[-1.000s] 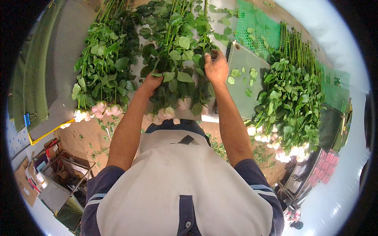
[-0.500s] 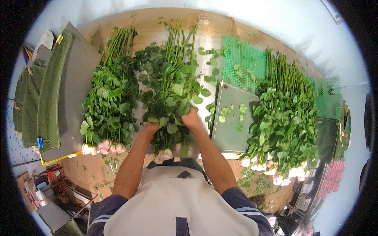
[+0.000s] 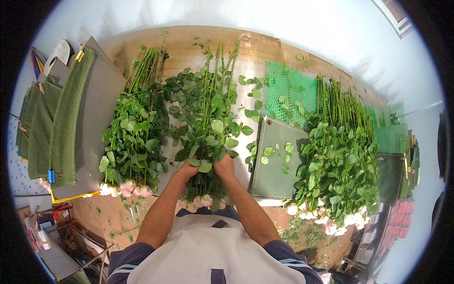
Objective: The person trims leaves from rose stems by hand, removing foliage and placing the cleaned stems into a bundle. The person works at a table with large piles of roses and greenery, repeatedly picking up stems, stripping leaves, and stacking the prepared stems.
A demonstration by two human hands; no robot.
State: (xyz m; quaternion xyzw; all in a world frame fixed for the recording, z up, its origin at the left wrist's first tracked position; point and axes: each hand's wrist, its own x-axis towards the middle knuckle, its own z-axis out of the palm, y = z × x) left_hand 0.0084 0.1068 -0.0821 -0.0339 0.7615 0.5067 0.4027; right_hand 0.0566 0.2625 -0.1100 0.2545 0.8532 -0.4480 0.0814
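A bunch of roses (image 3: 208,113) lies on the table in front of me, its stems pointing away and its pale pink heads (image 3: 202,201) hanging at the near edge. My left hand (image 3: 189,169) grips the bunch from the left, just behind the heads, with the fingers partly under leaves. From the other side my right hand (image 3: 224,166) is closed round the same bunch. Leaves hide most of the fingertips. To the left lies a second bunch of roses (image 3: 135,123), and a larger pile of roses (image 3: 338,161) is on the right.
A dark green padded board (image 3: 276,175) with loose leaves stands between the middle bunch and the right pile. Green plastic mesh (image 3: 291,97) lies behind it. Green cloth pieces (image 3: 68,123) with clips hang at the left. Fallen leaves dot the floor (image 3: 104,215).
Both my hands have come closer together around the middle bunch and nearer to its flower heads. My view has tilted a little, so the table sits lower in the picture.
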